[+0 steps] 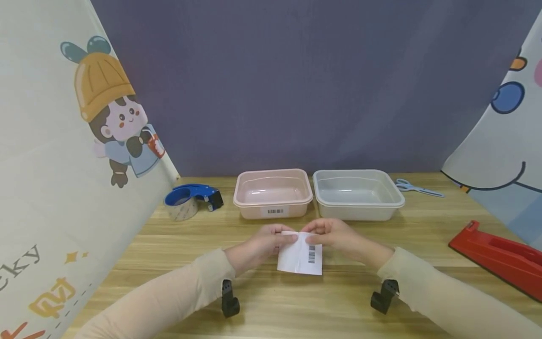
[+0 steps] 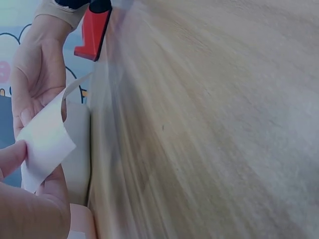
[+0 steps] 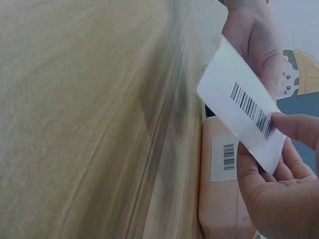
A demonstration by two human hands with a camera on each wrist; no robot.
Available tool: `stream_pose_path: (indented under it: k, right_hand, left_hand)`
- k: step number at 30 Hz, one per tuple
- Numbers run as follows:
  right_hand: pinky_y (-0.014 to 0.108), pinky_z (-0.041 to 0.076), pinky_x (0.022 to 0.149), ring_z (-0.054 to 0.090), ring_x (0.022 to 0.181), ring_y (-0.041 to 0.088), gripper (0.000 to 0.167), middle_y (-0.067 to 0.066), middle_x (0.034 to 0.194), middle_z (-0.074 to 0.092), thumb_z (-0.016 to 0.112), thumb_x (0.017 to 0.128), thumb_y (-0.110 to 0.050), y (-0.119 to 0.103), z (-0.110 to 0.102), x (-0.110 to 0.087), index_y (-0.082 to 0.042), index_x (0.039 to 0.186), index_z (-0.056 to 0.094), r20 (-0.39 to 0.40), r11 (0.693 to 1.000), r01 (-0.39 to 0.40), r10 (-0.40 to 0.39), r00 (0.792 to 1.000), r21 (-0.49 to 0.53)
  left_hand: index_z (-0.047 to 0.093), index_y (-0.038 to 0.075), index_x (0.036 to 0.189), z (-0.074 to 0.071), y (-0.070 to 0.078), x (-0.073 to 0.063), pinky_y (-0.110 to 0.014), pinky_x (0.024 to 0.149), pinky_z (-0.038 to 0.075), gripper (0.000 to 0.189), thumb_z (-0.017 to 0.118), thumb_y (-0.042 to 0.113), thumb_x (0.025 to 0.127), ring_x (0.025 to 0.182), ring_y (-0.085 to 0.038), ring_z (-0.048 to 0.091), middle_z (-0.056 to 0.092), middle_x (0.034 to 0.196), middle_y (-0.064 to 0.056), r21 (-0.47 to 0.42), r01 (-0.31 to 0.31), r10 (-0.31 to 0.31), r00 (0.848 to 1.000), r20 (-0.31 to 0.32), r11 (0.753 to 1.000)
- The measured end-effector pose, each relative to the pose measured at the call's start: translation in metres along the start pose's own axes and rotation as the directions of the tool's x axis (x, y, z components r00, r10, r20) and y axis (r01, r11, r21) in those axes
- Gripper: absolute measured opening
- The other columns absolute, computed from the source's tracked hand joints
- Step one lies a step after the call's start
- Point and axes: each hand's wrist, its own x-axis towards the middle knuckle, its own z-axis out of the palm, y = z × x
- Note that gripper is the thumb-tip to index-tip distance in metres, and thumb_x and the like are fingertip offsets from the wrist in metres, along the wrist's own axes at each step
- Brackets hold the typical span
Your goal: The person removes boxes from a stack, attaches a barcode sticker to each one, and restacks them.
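A white barcode label (image 1: 292,260) is held up in front of the two bins, creased down its middle, its printed bars on the right half. My left hand (image 1: 264,245) pinches its upper left edge between thumb and fingers. At the upper right edge, the thumb and fingers of my right hand (image 1: 336,239) grip it the same way. In the left wrist view the label (image 2: 47,142) shows a plain side, with a curled strip at its far end. The right wrist view shows the barcode side of the label (image 3: 232,79) facing the camera.
Behind the hands stand a pink bin (image 1: 250,209) with a barcode sticker (image 1: 275,212) on its front and a white bin (image 1: 360,213). A blue tape dispenser (image 1: 190,197) lies left, light blue scissors (image 1: 419,189) right of the bins. A red tape dispenser (image 1: 495,252) sits at the right.
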Motion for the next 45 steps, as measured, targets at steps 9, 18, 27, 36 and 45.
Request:
stream_pose_path:
  k: [9,18,27,36,45]
  right_hand:
    - [0.027,0.054,0.086,0.066,0.091,0.013,0.037,0.007,0.099,0.073,0.071,0.087,-0.017,-0.004,0.002,-0.004,0.004,0.116,0.062,-0.024,0.996,0.059,-0.061,0.998,-0.065]
    - [0.031,0.055,0.086,0.066,0.092,0.018,0.022,0.01,0.098,0.073,0.074,0.084,-0.02,-0.009,0.0,-0.01,-0.003,0.097,0.071,-0.092,0.961,0.116,-0.142,0.986,-0.251]
    - [0.024,0.055,0.079,0.065,0.091,0.018,0.016,0.008,0.098,0.072,0.074,0.085,-0.019,-0.012,-0.003,-0.014,-0.005,0.092,0.073,-0.117,0.929,0.153,-0.203,0.972,-0.336]
    - [0.024,0.056,0.08,0.067,0.087,0.015,0.023,0.012,0.097,0.073,0.073,0.086,-0.019,-0.015,-0.011,-0.019,0.001,0.098,0.07,-0.124,0.965,0.122,-0.154,0.98,-0.233]
    - [0.027,0.057,0.073,0.066,0.082,0.011,0.027,0.011,0.094,0.072,0.073,0.086,-0.017,-0.016,-0.019,-0.022,0.006,0.101,0.067,-0.172,0.982,0.093,-0.121,0.978,-0.164]
  left_hand:
    - [0.063,-0.003,0.111,0.003,0.005,-0.004,-0.03,0.084,0.058,0.027,0.066,0.011,0.089,0.089,-0.015,0.065,0.069,0.106,-0.011,0.001,-0.003,0.003,1.0,0.004,1.0]
    - [0.064,-0.002,0.11,0.005,0.004,-0.006,-0.029,0.079,0.058,0.027,0.068,0.012,0.087,0.086,-0.016,0.066,0.07,0.102,-0.01,0.052,0.008,-0.008,1.0,-0.009,0.999]
    - [0.068,0.002,0.105,0.006,-0.003,-0.004,-0.027,0.072,0.058,0.025,0.074,0.013,0.083,0.077,-0.014,0.065,0.072,0.094,-0.007,0.153,-0.02,0.028,0.999,-0.047,0.988]
    - [0.07,0.0,0.096,0.007,-0.01,-0.003,-0.021,0.066,0.054,0.02,0.077,0.006,0.078,0.073,-0.011,0.063,0.072,0.085,-0.005,0.23,-0.09,0.104,0.993,-0.049,0.969]
    - [0.069,0.002,0.084,0.007,-0.017,-0.005,-0.021,0.067,0.051,0.015,0.08,0.002,0.073,0.073,-0.011,0.06,0.069,0.079,-0.003,0.413,-0.077,0.112,0.992,-0.061,0.908]
